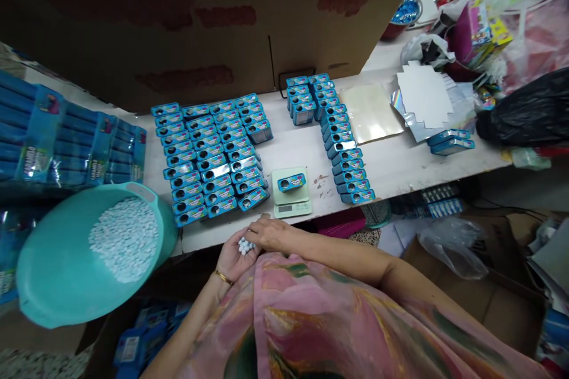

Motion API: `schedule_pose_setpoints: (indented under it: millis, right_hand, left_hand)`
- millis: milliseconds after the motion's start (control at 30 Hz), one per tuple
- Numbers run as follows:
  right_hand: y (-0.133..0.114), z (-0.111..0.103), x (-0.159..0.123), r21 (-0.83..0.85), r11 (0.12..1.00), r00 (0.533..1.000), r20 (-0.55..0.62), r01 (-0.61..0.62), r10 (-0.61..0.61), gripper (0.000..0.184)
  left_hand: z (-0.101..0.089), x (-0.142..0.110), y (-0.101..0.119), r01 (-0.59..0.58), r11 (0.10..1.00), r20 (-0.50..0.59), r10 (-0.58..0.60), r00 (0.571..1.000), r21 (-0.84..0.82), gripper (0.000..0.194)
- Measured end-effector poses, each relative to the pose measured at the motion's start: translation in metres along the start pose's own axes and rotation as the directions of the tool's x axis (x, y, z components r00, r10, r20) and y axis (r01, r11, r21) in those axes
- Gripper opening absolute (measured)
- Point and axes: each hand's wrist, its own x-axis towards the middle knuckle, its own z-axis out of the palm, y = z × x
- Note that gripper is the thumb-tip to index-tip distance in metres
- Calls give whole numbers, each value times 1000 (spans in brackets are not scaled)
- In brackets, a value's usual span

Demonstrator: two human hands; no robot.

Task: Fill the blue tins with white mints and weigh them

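My left hand (232,256), palm up with a gold bangle at its wrist, is cupped around a small heap of white candies (245,246). Over them lies my right hand (272,234), its fingers curled toward the left palm. Its fingertips are hidden, so whatever they pinch does not show. Just beyond both hands, a small blue box with a dark round opening (291,182) rests on a pale green digital scale (292,209). The scale's reading is too small to make out.
A turquoise tub (48,272) of the same candies stands at the left. Rows of blue boxes (213,172) fill the table's left side; another column (344,154) stands right of the scale. A large cardboard carton (186,41) blocks the back. White card sheets (424,95) lie at right.
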Motion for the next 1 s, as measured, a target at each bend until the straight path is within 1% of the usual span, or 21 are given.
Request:
schedule_pose_setpoints:
  millis: [100, 200, 300, 333, 367, 400, 433, 467, 500, 533, 567, 600, 633, 667, 700, 733, 767, 833, 900, 933, 1000]
  right_hand:
    - [6, 5, -4, 8, 1000, 999, -32, -3, 4, 14]
    - [7, 8, -5, 5, 1000, 998, -56, -2, 3, 15]
    - [7, 8, -5, 40, 999, 996, -79, 35, -32, 16]
    - [9, 6, -7, 72, 996, 993, -111, 47, -39, 17]
    - [12, 5, -11, 111, 993, 986, -168, 37, -18, 18]
    - [18, 2, -16, 155, 988, 966, -253, -9, 49, 19]
    - [26, 0, -24, 210, 973, 921, -353, -94, 165, 21]
    - [36, -1, -32, 277, 939, 838, -447, -203, 313, 24]
    - [48, -2, -41, 351, 882, 723, -514, -313, 461, 26]
    - [62, 0, -49, 424, 814, 612, -539, -398, 579, 30]
    - [77, 2, -56, 474, 767, 551, -534, -433, 641, 36]
    - [92, 6, -61, 505, 746, 550, -507, -435, 664, 43]
    - [106, 11, -63, 525, 742, 583, -471, -418, 662, 49]
    - [118, 16, -62, 540, 746, 636, -428, -390, 643, 51]
    - [127, 21, -60, 558, 747, 688, -380, -362, 618, 49]
    - [133, 23, -56, 573, 745, 726, -343, -341, 596, 45]
    - [135, 23, -52, 580, 746, 747, -323, -328, 581, 39]
    - [130, 12, -43, 541, 781, 761, -351, -311, 546, 33]
    - [114, -10, -38, 405, 863, 767, -435, -301, 471, 34]
    - [105, -23, -36, 301, 908, 790, -460, -292, 406, 35]
    - [85, -50, -31, 58, 967, 859, -450, -247, 246, 36]
  left_hand:
    - [4, 0, -1, -4, 999, 17, 4, 1000, 32, 24]
    - [8, 1, -2, 14, 997, 29, -17, 999, 82, 24]
    - [10, 4, -2, 29, 993, 25, -32, 999, 116, 22]
    - [9, 6, -2, 25, 994, 32, -29, 999, 109, 22]
    - [8, 7, -2, 15, 995, 38, -19, 999, 95, 22]
    - [6, 9, -1, 2, 997, 43, -5, 999, 79, 22]
    - [5, 11, 0, -12, 998, 44, 9, 999, 66, 22]
    - [4, 13, 1, -28, 998, 43, 26, 999, 53, 22]
    - [3, 15, 3, -45, 998, 41, 43, 998, 42, 22]
    - [3, 16, 4, -66, 997, 41, 65, 997, 29, 21]
    - [3, 17, 6, -89, 996, 43, 89, 995, 14, 21]
    - [4, 18, 8, -113, 994, 49, 113, 992, -3, 20]
    - [6, 19, 10, -137, 990, 56, 138, 989, -19, 20]
    - [8, 20, 12, -156, 987, 68, 157, 985, -29, 19]
    - [10, 21, 14, -167, 985, 84, 169, 982, -35, 19]
    - [13, 21, 15, -174, 984, 103, 177, 979, -40, 19]
    - [16, 22, 17, -178, 983, 125, 183, 975, -47, 19]
    - [22, 25, 19, -185, 981, 169, 193, 967, -65, 19]
    - [30, 31, 21, -197, 977, 195, 210, 958, -84, 20]
    - [35, 34, 22, -202, 975, 204, 217, 955, -91, 20]
    - [47, 40, 23, -215, 972, 217, 232, 948, -100, 19]
